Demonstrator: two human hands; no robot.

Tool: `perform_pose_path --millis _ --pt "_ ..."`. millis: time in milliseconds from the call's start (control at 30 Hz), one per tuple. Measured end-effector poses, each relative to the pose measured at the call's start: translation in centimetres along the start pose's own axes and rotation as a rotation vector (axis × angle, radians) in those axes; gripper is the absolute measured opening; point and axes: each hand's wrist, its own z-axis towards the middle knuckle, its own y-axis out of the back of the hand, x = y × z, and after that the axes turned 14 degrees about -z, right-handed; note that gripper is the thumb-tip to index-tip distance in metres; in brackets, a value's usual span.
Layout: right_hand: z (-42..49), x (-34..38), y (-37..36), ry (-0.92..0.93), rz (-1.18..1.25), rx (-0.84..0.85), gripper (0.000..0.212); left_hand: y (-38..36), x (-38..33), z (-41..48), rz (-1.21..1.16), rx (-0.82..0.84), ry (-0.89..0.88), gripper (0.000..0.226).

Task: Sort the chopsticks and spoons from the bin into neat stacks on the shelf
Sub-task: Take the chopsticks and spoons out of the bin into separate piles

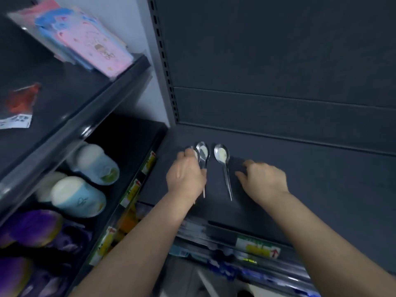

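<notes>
Gripping spoons [202, 154] in left hand [186, 175] at the shelf [310, 168], resting right hand [264, 181] loosely open and empty just beside the lone spoon [222, 158], likely risking knocking it askew.

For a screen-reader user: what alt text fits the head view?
A person's left hand grips spoons on a dark shelf. A lone spoon lies beside them, the right hand empty near its handle.

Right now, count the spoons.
3. One spoon lies free beside the right hand; a second spoon and half-hidden third spoon in the left hand. More may be hidden.
</notes>
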Motion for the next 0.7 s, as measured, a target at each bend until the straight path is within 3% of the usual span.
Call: perform_pose_path --millis 67,167,267,400,600,700 --pt "-1.3 -1.2 0.3 -0.02 -0.041 -0.062 0.031 -0.1 -1.5 -0.2 0.0 0.02 -0.15 0.035" --pt "-4.0 -3.4 0.2 -0.039 -0.117 -0.076 0.024 -1.4 -4.5 -0.7 0.02 0.225 -0.305 0.022" --pt "-6.9 -6.5 -0.1 -0.11 -0.186 -0.053 0.019 -3.5 -7.7 -2.3 0.064 0.388 -0.42 0.019" --pt "-11.3 -12.1 -0.5 -0.227 -0.185 -0.056 0.021 -6.7 -12.4 -5.4 0.069 0.486 -0.566 0.018" --pt "-19.8 -24.2 -1.1 -0.468 -0.104 -0.151 0.023 -11.7 -22.5 -12.4 -0.13 0.647 -0.627 0.008" --pt "-24.3 -32.1 -1.3 -0.589 -0.092 -0.219 0.023 -15.1 -28.2 -16.5 -0.195 0.624 -0.646 0.007"
